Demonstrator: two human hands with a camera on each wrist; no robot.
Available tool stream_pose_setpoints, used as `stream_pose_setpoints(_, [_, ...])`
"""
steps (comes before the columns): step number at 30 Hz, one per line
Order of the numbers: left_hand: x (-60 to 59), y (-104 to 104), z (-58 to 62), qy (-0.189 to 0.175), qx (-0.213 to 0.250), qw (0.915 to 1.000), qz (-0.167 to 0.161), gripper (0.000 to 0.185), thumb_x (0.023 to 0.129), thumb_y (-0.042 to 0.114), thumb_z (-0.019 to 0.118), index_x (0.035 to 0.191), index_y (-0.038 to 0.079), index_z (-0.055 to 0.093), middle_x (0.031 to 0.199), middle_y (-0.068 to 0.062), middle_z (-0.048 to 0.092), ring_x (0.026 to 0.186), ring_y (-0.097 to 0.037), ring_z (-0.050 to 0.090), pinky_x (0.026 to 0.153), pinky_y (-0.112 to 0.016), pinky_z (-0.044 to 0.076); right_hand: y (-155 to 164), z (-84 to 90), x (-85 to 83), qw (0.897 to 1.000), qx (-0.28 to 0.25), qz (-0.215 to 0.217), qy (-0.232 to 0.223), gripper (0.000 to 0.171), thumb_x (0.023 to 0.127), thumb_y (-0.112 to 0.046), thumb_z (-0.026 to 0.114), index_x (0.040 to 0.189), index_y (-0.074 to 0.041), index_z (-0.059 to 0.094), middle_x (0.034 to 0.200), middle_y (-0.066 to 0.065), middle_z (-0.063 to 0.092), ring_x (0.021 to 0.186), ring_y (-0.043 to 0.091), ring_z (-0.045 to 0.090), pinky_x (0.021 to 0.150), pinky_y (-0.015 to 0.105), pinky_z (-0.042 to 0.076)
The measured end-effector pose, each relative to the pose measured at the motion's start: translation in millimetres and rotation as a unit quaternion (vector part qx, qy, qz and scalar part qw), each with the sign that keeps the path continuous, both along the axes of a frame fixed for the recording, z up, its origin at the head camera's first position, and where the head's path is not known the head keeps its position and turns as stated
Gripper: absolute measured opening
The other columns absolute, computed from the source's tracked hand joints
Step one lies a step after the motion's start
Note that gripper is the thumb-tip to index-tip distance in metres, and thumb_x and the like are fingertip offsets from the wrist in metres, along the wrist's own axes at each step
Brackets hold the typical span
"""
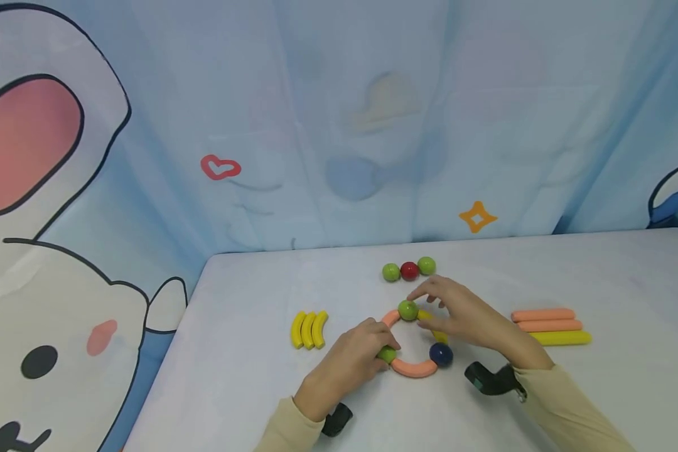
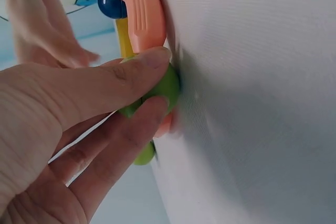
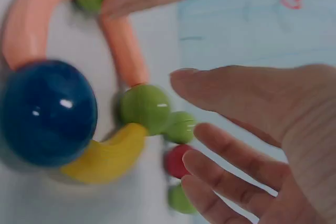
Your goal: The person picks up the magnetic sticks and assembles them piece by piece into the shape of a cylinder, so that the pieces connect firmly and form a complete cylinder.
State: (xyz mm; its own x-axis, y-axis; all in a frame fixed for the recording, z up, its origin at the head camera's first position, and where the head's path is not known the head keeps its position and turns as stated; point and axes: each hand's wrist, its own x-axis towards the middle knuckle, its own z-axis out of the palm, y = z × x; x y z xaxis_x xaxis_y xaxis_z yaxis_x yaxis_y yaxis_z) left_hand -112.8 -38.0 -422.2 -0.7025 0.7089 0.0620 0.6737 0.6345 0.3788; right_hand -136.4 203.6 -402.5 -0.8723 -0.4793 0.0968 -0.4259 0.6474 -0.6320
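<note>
The left hand (image 1: 347,361) is pinching the green ball (image 1: 387,355) at the ring's (image 1: 414,368) 8 o'clock, steadying it; the right hand (image 1: 463,317), fingers loose and holding nothing, is hovering by the top ball (image 1: 408,310) at 12 o'clock. Closing the ring looks underway; next calls for seating that joint gently

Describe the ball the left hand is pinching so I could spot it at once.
On the white table sits a ring of curved sticks and balls. The left hand pinches the green ball at the ring's near-left. The other green ball tops the ring, and the blue ball sits right.
</note>
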Motion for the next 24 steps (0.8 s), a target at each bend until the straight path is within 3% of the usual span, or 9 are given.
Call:
stream_pose_setpoints(6, [-0.8,1,-4.8,-0.01,0.01,0.9999,0.006,0.026,0.084,0.006,0.088,0.108,0.009,0.081,0.107,0.004,0.073,0.099,-0.006,0.06,0.087,-0.011,0.05,-13,-19.5,-23.0,0.999,-0.006,-0.01,-0.05,0.034,0.085,-0.005,0.085,0.117,0.003,0.074,0.113,0.012,0.071,0.095,0.026,0.066,0.083,0.042,0.06])
stream_pose_setpoints(11, [-2.0,1,-6.2,0.0,0.019,0.9998,0.009,0.025,0.083,0.007,0.089,0.106,0.009,0.082,0.104,0.005,0.074,0.094,-0.005,0.06,0.083,-0.011,0.049,-15,-26.7,-29.2,1.0,-0.002,-0.017,-0.024,0.034,0.081,-0.002,0.089,0.113,-0.001,0.077,0.105,0.006,0.075,0.087,0.019,0.066,0.076,0.034,0.059])
stream_pose_setpoints(16, [-3.7,0,-4.8,0.007,0.023,0.9996,0.011,0.024,0.083,0.01,0.09,0.105,0.01,0.082,0.101,0.005,0.074,0.09,-0.005,0.06,0.079,-0.01,0.048,-15,-31.7,-31.5,1.0,-0.009,-0.028,0.006,0.036,0.076,-0.003,0.092,0.109,-0.002,0.079,0.102,0.005,0.076,0.084,0.017,0.066,0.075,0.035,0.059])
stream_pose_setpoints(24, [-4.0,-4,-8.1,-0.004,0.027,0.9993,0.026,0.024,0.084,0.012,0.089,0.106,0.014,0.082,0.105,0.009,0.075,0.095,-0.004,0.061,0.084,-0.01,0.048,-15,-36.6,-30.0,0.999,-0.016,-0.046,0.003,0.037,0.076,-0.003,0.093,0.109,-0.004,0.078,0.104,0.005,0.074,0.085,0.018,0.066,0.075,0.034,0.059])
